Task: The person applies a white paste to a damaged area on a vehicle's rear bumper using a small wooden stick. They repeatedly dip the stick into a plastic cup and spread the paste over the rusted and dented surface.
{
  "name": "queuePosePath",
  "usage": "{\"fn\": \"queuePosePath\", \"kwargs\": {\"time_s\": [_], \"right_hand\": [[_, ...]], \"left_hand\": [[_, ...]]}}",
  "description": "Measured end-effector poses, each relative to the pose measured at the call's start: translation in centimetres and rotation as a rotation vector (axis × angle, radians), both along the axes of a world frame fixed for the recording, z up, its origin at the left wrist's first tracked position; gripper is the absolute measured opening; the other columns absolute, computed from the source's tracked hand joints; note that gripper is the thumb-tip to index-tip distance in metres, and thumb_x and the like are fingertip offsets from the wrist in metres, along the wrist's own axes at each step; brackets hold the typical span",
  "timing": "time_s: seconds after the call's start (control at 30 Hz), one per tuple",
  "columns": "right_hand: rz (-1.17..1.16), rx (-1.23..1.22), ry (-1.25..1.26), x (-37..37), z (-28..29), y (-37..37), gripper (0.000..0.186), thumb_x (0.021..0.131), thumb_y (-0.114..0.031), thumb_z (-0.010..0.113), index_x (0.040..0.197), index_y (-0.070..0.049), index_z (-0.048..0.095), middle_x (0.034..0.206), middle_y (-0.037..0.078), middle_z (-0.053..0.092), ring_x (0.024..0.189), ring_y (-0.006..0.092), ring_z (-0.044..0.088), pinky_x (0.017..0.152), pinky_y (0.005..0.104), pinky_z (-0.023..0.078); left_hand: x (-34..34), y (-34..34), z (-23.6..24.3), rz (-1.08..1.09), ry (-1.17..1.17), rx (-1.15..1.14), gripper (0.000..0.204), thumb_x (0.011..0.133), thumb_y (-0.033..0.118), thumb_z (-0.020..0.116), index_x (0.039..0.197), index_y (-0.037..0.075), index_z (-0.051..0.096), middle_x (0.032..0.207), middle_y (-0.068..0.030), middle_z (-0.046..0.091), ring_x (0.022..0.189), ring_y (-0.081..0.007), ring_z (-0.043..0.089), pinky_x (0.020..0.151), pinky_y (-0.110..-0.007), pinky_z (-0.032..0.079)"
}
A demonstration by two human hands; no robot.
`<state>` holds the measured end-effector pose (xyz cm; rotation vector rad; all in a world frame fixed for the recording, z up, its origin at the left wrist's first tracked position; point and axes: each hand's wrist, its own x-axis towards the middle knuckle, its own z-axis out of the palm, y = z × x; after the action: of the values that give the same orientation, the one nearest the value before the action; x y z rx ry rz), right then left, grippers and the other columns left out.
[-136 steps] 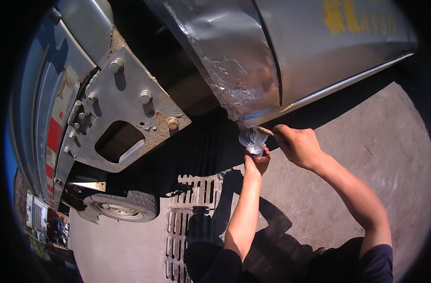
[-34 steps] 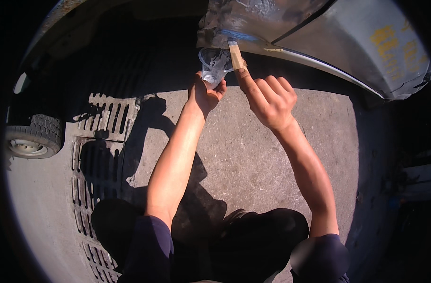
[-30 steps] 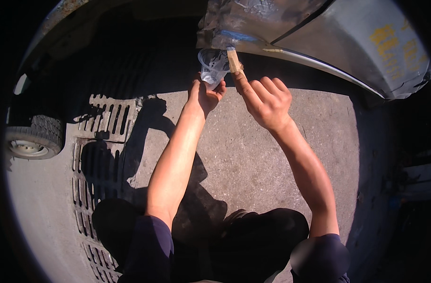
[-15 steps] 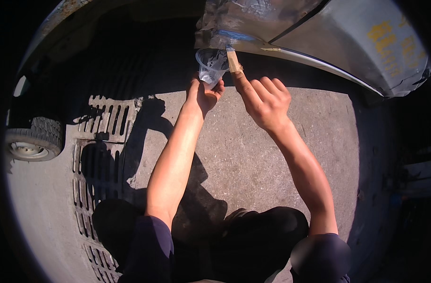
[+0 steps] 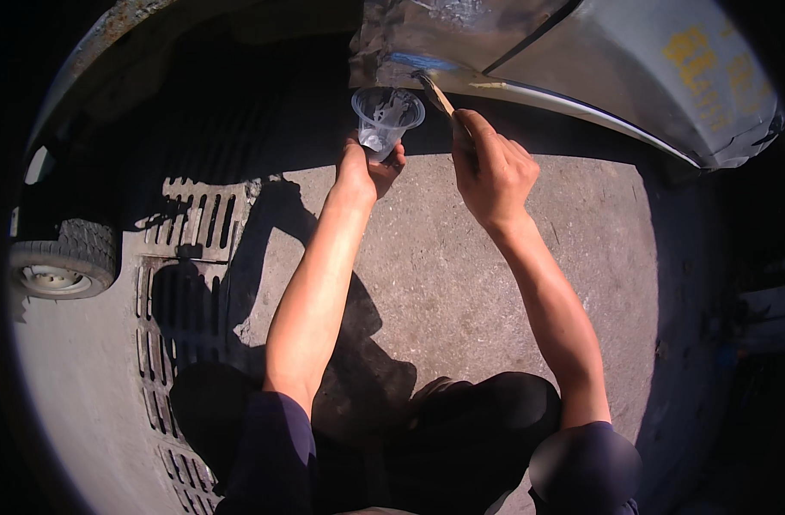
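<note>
The left hand (image 5: 368, 172) curls round the lower part of a cup (image 5: 382, 136), near the panel (image 5: 530, 64). The right hand (image 5: 498, 172) is closed on a stick (image 5: 441, 98), its tip at the panel's lower edge; contact is unclear.

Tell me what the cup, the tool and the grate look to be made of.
Cup: probably clear, glossy plastic; it's see-through with a glinting rim.
Tool: likely bare wood, matt, going by its tan shaft; the dark tip is too small to tell.
Grate: dull, grey, thick slotted bars; iron or concrete, I can't say which.
</note>
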<state>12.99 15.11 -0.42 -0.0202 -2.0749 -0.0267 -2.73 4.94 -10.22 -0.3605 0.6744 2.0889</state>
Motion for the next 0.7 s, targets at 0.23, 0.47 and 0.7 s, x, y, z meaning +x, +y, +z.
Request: {"fn": "queuePosePath", "kwargs": {"time_s": [0.23,0.47,0.7], "right_hand": [[0.059,0.139,-0.043,0.2,-0.8,-0.4,0.038,0.081,-0.011,0.079,0.118,-0.008,0.071,0.070,-0.004,0.061,0.056,0.0123,0.056,0.053,0.0295,0.041],[0.021,0.150,-0.040,-0.9,-0.9,0.6,0.031,0.085,-0.011,0.075,0.115,-0.010,0.069,0.065,-0.004,0.056,0.054,0.0120,0.054,0.052,0.0293,0.039],[-0.020,0.164,-0.006,1.3,-0.6,1.0,0.028,0.087,-0.012,0.078,0.114,-0.008,0.071,0.072,-0.004,0.064,0.055,0.0116,0.054,0.052,0.0293,0.039]], "left_hand": [[-0.4,0.5,0.0,-0.016,-0.042,-0.023,0.047,0.108,0.036,0.037,0.116,-0.003,0.060,0.098,-0.0159,0.065,0.084,-0.0251,0.061,0.076,-0.035,0.054],[-0.3,0.0,-0.4,-0.030,0.004,0.000,0.050,0.108,0.040,0.034,0.116,-0.002,0.060,0.098,-0.0158,0.064,0.086,-0.0255,0.061,0.079,-0.038,0.054],[-0.6,0.4,-0.5,-0.088,-0.082,0.038,0.050,0.109,0.040,0.036,0.117,-0.004,0.059,0.103,-0.0166,0.064,0.086,-0.0248,0.062,0.076,-0.037,0.055]]}}
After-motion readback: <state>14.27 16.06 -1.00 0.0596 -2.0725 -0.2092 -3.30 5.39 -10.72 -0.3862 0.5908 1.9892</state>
